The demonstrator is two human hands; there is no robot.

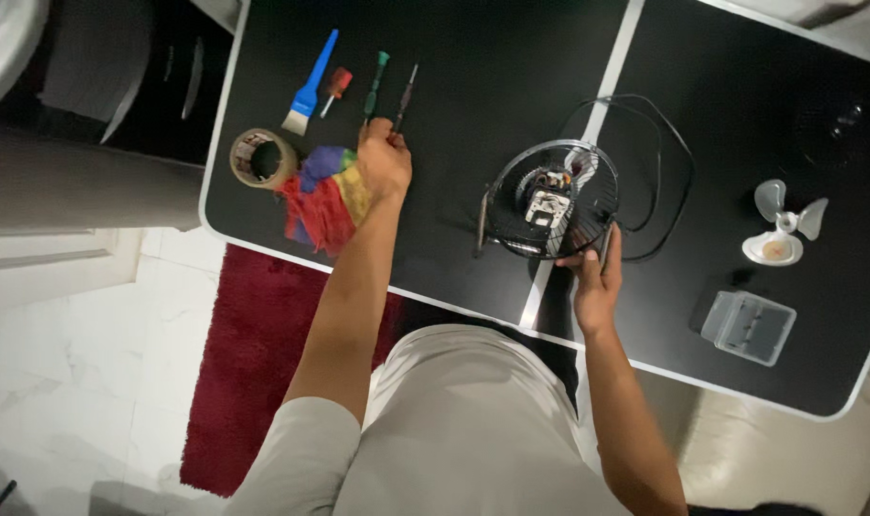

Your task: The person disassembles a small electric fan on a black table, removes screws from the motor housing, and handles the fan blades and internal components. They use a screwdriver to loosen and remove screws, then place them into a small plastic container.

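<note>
The left hand (384, 160) is stretched far out over the black table (511, 57). Its fingers are curled in around the bottom ends of two thin tools, a green-handled screwdriver (375, 88) and a dark thin screwdriver (405, 96), which lie side by side and point away from the hand. It looks like the fingers are pinching at them, but you cannot tell for sure which one they hold. Just past the hand on its left lies a small red-handled screwdriver (336, 88), and beside that a blue brush (310, 88) with pale bristles. Right under the wrist is a rag of many colours (325, 196), red, yellow, purple and blue, and the hand touches its top edge. Next to the rag, farther to the left, sits a roll of brown tape (261, 159). The right hand (594, 279) is close to the body, near the front edge of the table. Its fingers are bent around the bottom rim of a round wire fan cage (549, 199) and hold it there. Inside the cage you can see the little motor (547, 203). A black cord (656, 153) loops away behind the cage. Well off to the right of this hand stands a white fan blade (784, 229), and nearer the table edge lies a small clear plastic box (748, 327).
</note>
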